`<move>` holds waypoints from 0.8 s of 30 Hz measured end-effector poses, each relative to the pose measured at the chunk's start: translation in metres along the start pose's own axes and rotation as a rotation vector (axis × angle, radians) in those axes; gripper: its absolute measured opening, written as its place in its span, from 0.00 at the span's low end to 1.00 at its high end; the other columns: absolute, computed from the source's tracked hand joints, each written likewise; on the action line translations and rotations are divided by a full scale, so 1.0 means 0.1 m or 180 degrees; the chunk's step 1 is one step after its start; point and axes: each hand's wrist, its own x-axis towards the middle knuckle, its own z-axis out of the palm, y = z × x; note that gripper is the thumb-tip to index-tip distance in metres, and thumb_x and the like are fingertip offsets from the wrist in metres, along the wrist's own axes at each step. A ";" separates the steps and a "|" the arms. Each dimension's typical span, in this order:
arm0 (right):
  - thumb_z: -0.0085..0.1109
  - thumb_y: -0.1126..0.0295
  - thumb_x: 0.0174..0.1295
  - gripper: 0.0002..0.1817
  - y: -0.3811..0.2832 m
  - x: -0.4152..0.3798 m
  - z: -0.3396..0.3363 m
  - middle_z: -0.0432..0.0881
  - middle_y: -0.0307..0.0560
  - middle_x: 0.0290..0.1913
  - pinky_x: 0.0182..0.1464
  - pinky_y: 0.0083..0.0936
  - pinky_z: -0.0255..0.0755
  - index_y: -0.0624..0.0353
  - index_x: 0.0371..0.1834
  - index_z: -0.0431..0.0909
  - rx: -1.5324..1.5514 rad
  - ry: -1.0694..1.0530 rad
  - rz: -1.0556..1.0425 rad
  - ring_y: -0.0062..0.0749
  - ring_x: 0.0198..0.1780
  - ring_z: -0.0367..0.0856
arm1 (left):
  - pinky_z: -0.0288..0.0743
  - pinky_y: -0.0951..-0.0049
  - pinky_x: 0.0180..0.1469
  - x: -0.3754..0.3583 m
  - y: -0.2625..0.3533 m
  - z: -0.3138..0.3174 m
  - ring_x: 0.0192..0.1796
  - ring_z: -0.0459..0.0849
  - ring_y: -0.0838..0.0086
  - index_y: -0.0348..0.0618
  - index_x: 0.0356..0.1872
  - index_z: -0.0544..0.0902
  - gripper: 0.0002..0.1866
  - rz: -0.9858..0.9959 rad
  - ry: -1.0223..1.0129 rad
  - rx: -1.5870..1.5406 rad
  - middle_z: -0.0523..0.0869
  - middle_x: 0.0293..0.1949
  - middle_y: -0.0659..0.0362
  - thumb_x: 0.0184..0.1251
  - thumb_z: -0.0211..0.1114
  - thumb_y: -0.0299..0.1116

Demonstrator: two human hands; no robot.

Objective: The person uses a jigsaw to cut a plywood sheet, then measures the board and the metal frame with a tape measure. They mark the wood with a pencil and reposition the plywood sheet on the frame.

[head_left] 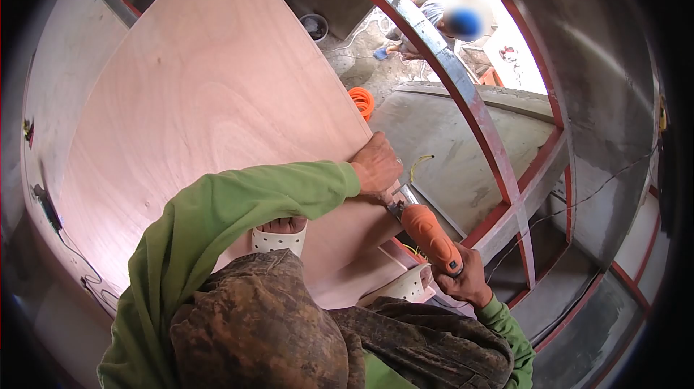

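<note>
I see my right hand (468, 279) wrapped tight around the back of an orange power tool (428, 236), fingers pressed together on its body, and the tool's metal nose points up and away from this grip to the edge of a large plywood sheet (210, 100). My left hand (376, 166) sits just beyond the nose, curled down on the sheet's edge; it seems to press the board and perhaps steadies the tool head, but I cannot tell if the fingers really pinch something there. To do this step well, I judge the tool should stay in line with the edge, the left fingers should remain clear from the working end, and the sheet should be held firmly by the 2 feet in white sandals (279, 238), which stand on it just behind the left wrist. The sheet is pale pink-brown with wavy grain, smooth, and it fills the space to the far side of both grips. Past the tool there is a grey metal frame with red bars (470, 100), an orange coil (361, 101), and another person (434, 20) well apart.
</note>
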 end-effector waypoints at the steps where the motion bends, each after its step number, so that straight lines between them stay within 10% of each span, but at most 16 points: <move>1: 0.67 0.63 0.48 0.15 -0.01 0.01 0.00 0.75 0.50 0.21 0.30 0.32 0.73 0.63 0.31 0.76 0.0000 -0.0003 -0.0005 0.42 0.21 0.75 | 0.59 0.61 0.54 0.00 0.00 -0.01 0.44 0.83 0.66 0.51 0.32 0.89 0.32 -0.0043 0.0053 0.0123 0.88 0.32 0.60 0.39 0.73 0.70; 24: 0.67 0.62 0.48 0.16 -0.02 0.03 0.00 0.77 0.48 0.21 0.31 0.30 0.74 0.64 0.32 0.77 0.0168 0.0009 0.0004 0.37 0.22 0.78 | 0.60 0.60 0.54 0.03 -0.02 -0.03 0.44 0.83 0.65 0.51 0.33 0.89 0.28 -0.0007 -0.0076 0.0000 0.88 0.32 0.60 0.42 0.74 0.65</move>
